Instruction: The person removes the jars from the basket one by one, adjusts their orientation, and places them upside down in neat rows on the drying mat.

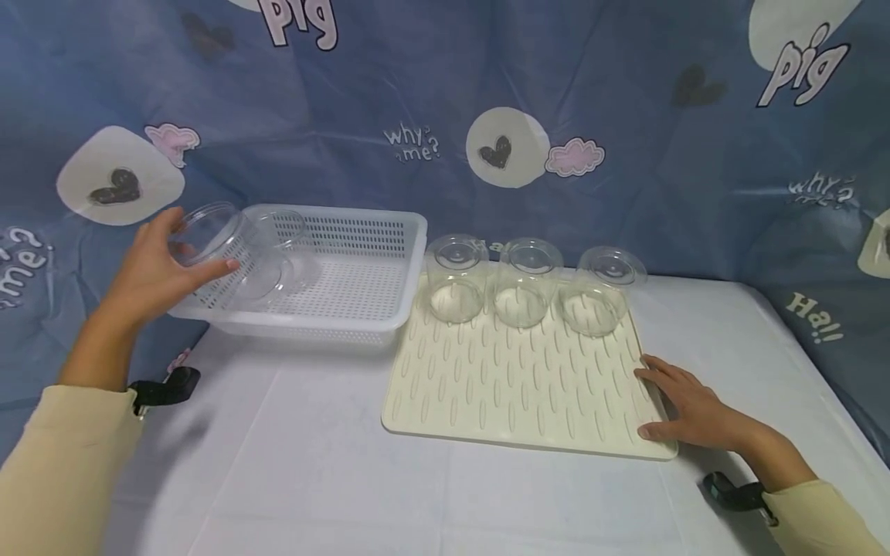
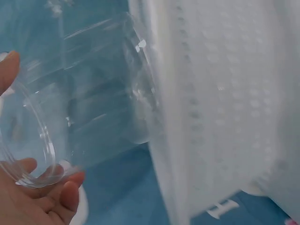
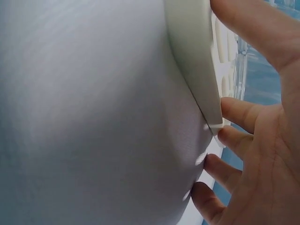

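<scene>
My left hand (image 1: 149, 266) grips a clear plastic jar (image 1: 208, 232) by its ringed end, thumb on one side and fingers on the other. The jar tilts over the left side of a white perforated basket (image 1: 368, 328). In the left wrist view the clear wall of the jar (image 2: 98, 93) spans toward the basket (image 2: 173, 117). Behind it, what looks like another clear jar (image 1: 288, 228) is in the basket. At the right edge of a cream ridged mat (image 1: 514, 386), my right hand (image 1: 695, 409) rests its spread fingertips, thumb near the front corner.
Three clear plastic jars stand in a row at the back of the mat: a left one (image 1: 456, 282), a middle one (image 1: 524, 286) and a right one (image 1: 598, 293). A white cloth (image 1: 334, 463) covers the table. Behind hangs a blue printed curtain (image 1: 389, 85).
</scene>
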Demonstrator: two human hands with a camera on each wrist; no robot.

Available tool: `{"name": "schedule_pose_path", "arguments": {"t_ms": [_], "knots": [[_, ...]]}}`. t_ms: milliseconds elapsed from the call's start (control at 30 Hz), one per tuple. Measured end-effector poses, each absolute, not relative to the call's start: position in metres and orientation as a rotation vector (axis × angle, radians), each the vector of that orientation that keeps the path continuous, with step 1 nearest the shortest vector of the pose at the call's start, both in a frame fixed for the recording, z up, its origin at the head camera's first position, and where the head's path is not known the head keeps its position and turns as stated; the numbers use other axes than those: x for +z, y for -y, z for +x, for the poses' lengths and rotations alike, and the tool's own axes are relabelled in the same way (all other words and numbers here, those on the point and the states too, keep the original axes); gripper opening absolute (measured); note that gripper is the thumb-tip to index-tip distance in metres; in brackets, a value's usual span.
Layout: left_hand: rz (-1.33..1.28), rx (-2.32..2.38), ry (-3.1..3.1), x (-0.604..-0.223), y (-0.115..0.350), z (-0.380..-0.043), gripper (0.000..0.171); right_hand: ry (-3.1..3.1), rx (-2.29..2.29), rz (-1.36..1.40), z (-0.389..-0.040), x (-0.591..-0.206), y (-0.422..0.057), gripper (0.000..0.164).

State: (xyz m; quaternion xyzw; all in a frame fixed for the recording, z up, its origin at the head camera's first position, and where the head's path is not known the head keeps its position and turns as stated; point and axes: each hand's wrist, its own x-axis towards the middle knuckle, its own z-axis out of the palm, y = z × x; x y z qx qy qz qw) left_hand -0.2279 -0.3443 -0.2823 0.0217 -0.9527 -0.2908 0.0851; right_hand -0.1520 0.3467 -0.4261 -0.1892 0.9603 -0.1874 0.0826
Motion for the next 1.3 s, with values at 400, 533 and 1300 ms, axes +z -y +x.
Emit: {"name": "schedule_pose_path", "arguments": {"t_ms": [400, 533, 1300], "knots": [[0.015, -0.901, 2.696, -0.268, 0.328, -0.210, 0.101, -2.870, -0.554, -0.538, -0.151, -0.431, -0.347, 0.087], [0.004, -0.934, 2.694, -0.268, 0.325, -0.209, 0.102, -2.876, -0.561, -0.576, -0.151, -0.430, -0.347, 0.086], [-0.515, -1.014, 2.641, -0.286, 0.223, -0.154, 0.113, -2.858, -0.585, -0.632, -0.152, -0.414, -0.345, 0.076]]}}
